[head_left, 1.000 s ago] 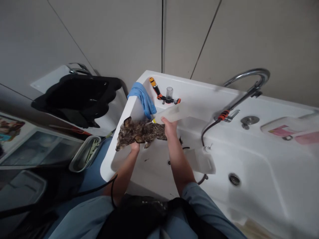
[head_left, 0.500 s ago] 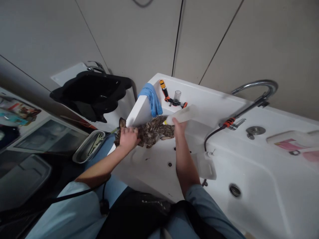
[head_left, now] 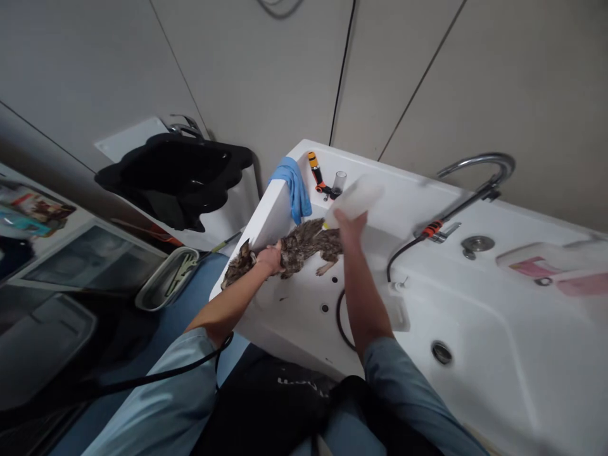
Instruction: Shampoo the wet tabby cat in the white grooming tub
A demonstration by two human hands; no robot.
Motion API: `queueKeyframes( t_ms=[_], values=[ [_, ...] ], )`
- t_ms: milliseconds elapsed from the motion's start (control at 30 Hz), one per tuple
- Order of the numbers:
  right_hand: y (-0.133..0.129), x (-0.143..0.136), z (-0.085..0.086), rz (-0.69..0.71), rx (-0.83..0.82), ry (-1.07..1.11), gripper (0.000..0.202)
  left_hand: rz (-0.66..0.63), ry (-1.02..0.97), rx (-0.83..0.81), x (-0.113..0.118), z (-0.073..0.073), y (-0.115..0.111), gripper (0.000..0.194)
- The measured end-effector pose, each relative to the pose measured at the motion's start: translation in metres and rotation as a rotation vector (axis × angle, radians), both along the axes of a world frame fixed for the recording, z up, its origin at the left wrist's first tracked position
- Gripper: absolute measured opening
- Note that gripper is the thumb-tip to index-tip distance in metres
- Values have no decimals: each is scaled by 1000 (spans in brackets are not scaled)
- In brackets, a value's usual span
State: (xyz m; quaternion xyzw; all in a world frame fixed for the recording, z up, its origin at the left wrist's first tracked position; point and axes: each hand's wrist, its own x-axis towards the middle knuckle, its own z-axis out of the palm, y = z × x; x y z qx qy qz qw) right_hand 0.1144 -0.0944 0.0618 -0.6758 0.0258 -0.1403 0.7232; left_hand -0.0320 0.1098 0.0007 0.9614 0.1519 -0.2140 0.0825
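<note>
Wet cat lying lengthwise along the tub's left end, head leftward, left hand fingers closed around its neck, right hand nearer its hindquarters, gripping a tilted white bottle.

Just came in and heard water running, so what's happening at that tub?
A person is washing a small wet cat in a white tub. The left hand grips the cat near its neck and shoulders at the tub's corner, and the right hand holds a pale squeeze bottle tilted over its back. A blue cloth hangs on the rim beside them.
</note>
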Motion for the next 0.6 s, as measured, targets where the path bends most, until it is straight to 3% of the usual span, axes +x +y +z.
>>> queueKeyframes(
  t_ms=[100,200,267,400,433,500,600],
  values=[
    [-49,52,25,-181,56,-102,62,1,-11,-9,0,-4,-2,126],
    [-72,73,37,-235,103,-196,61,19,-37,-17,2,-10,-3,121],
    [-61,63,29,-189,123,-153,56,32,-47,-22,4,-14,-5,118],
    [1,11,-11,173,136,39,49,67,-88,-9,7,-21,-10,100],
    [16,0,-20,209,124,62,50,69,-102,-3,7,-22,-11,94],
    [31,-11,-28,207,86,75,52,74,-126,-2,6,-22,-14,84],
    [18,3,-13,64,78,36,57,120,-161,-32,5,-20,-15,73]
  ],
)
